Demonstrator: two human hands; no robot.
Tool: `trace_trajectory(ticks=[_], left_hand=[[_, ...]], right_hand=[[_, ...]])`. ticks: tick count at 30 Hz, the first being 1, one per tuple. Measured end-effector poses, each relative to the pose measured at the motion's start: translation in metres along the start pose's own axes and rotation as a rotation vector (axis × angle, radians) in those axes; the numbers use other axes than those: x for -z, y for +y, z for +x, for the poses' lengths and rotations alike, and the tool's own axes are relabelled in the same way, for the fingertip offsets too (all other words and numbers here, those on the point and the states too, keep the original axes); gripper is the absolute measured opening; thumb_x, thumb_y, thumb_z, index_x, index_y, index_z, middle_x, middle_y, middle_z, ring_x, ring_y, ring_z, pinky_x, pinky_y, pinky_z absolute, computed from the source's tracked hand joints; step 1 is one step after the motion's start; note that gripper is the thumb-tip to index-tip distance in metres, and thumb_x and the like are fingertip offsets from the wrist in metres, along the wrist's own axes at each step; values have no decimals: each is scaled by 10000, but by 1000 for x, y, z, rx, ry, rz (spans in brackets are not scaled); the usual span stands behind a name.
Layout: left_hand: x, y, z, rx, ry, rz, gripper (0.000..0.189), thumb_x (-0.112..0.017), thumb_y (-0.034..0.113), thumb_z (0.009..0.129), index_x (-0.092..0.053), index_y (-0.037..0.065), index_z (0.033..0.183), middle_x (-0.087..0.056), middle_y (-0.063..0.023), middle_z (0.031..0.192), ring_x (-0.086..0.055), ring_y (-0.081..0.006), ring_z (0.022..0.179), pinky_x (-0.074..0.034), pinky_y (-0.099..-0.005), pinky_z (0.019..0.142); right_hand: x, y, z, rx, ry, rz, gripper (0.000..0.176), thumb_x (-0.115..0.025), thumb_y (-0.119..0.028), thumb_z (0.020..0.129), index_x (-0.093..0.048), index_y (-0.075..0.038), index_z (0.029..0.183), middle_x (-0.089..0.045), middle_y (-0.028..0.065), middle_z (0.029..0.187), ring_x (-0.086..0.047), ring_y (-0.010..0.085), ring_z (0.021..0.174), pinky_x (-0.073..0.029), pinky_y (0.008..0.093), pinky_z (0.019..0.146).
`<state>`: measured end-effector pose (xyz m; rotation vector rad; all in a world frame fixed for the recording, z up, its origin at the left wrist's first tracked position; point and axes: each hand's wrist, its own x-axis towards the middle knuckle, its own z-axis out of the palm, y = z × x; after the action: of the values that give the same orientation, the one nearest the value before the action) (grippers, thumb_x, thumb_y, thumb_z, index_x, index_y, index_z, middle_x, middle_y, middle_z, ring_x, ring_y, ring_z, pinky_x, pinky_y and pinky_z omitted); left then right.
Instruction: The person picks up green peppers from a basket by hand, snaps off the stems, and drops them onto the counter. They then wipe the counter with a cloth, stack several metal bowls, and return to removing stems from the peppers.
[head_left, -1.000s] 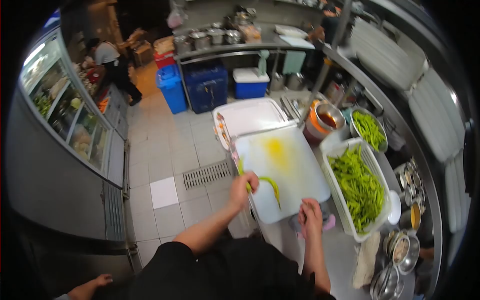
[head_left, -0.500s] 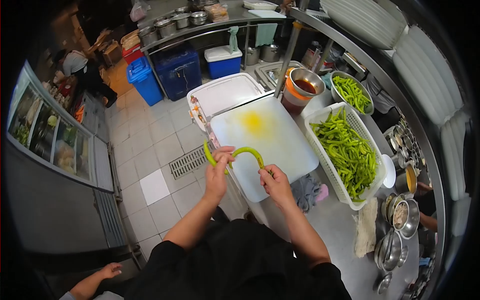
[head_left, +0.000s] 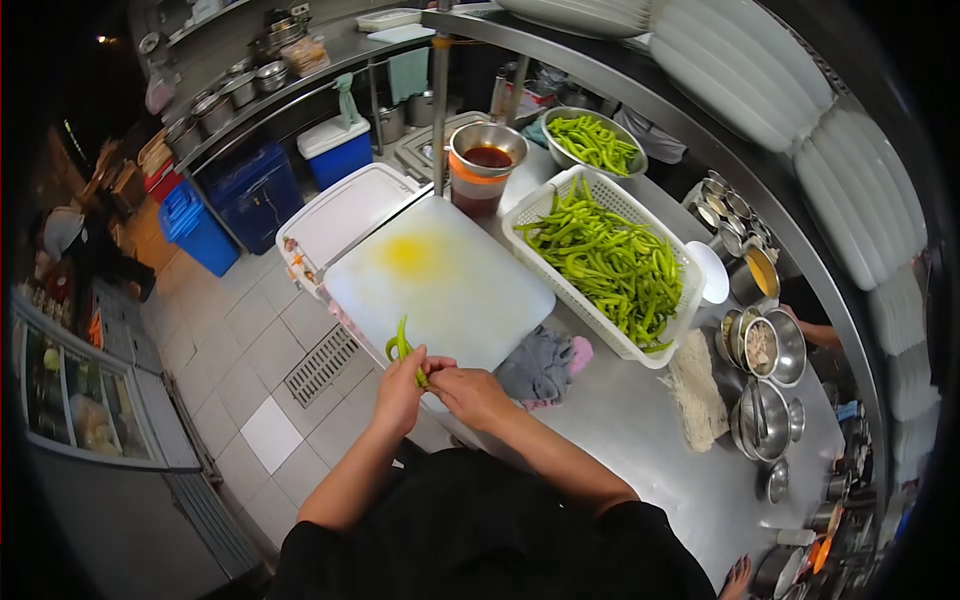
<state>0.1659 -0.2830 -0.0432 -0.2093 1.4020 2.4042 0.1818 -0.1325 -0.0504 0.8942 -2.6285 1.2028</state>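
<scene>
Long green chili peppers [head_left: 401,345] stick up from my left hand [head_left: 400,388], which is closed around them near the front corner of the white cutting board [head_left: 460,290]. My right hand [head_left: 468,396] meets it, fingers pinched at the peppers' lower ends; the exact grip is partly hidden. A yellow stain marks the board's far part. Right of the board, a white perforated basket [head_left: 652,352] holds a heap of green chili peppers [head_left: 610,262]. Behind it stands a metal bowl [head_left: 640,166] with more of them.
A metal bowl of dark red liquid [head_left: 488,157] sits on an orange-rimmed container behind the board. A grey cloth [head_left: 545,365] lies by the board's right corner. Metal bowls [head_left: 770,420] and a beige cloth [head_left: 697,390] are at right. Another person [head_left: 85,250] stands far left.
My hands have come together; the curved pepper stretched between them is now gathered upright in my left hand with the other. The view has swung right, shifting the surroundings left.
</scene>
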Motion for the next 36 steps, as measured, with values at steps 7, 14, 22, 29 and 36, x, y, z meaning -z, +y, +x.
trace_trajectory(ticks=[7, 14, 22, 29, 36], left_hand=[[2, -1, 1, -31, -85, 34, 229, -478, 193, 916, -540, -22, 865, -632, -251, 991, -630, -301, 884, -512, -414, 809], [16, 9, -1, -3, -126, 117, 199, -514, 77, 874, -494, 19, 1064, -633, -169, 891, -645, -263, 789, -519, -359, 721], [6, -15, 15, -110, -179, 186, 149, -619, 32, 821, -478, 67, 850, -581, -84, 871, -517, -132, 663, -414, -261, 597], [-42, -1, 11, -258, -123, 513, 231, -639, 218, 876, -567, 5, 824, -608, -84, 882, -567, -133, 750, -435, -288, 638], [-92, -6, 6, -494, -528, 1200, 256, -625, 236, 853, -569, 5, 949, -629, -172, 974, -592, -342, 929, -446, -448, 801]], right_hand=[[46, 12, -21, 43, -14, 67, 219, -532, -64, 846, -593, -90, 1055, -641, 97, 921, -632, 266, 852, -504, 370, 724], [216, 109, -44, -657, 630, -330, 252, -530, -266, 924, -600, -82, 1081, -657, 121, 907, -626, 264, 808, -476, 370, 721], [266, 171, -33, -870, 229, -719, 224, -580, -277, 874, -632, -109, 1014, -656, 170, 946, -611, 356, 886, -468, 445, 767], [208, 85, -43, -532, 772, 43, 238, -584, -265, 907, -617, -34, 956, -637, 35, 847, -562, 127, 769, -450, 277, 704], [83, 14, -60, -547, 634, 565, 219, -577, -261, 934, -592, -46, 971, -564, -13, 789, -499, 72, 745, -428, 238, 665]])
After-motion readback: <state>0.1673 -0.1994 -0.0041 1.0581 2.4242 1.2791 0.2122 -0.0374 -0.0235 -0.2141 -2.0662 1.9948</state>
